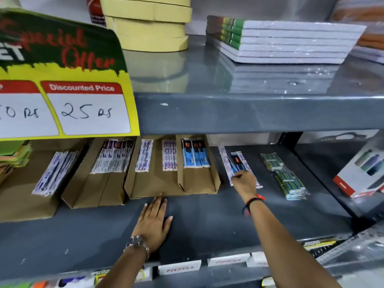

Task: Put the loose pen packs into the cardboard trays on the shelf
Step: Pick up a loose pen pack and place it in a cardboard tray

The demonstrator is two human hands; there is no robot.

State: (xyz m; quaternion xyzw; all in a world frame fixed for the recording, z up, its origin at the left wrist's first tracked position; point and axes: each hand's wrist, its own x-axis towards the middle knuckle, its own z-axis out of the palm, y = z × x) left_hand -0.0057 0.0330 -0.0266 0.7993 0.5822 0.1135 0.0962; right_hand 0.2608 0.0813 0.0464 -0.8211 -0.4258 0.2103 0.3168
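Loose pen packs, white and blue, lie on the grey shelf right of the cardboard trays. My right hand is closed over their near ends, gripping them. My left hand lies flat and open on the shelf, fingertips touching the front edge of the middle cardboard tray. That tray holds white packs and, in its right compartment, blue packs. Two more trays stand to the left with white packs in them.
Green-wrapped packs lie on the shelf to the right, with a red-and-white box beyond. A yellow price sign hangs over the left trays. The upper shelf carries tape rolls and stacked notebooks.
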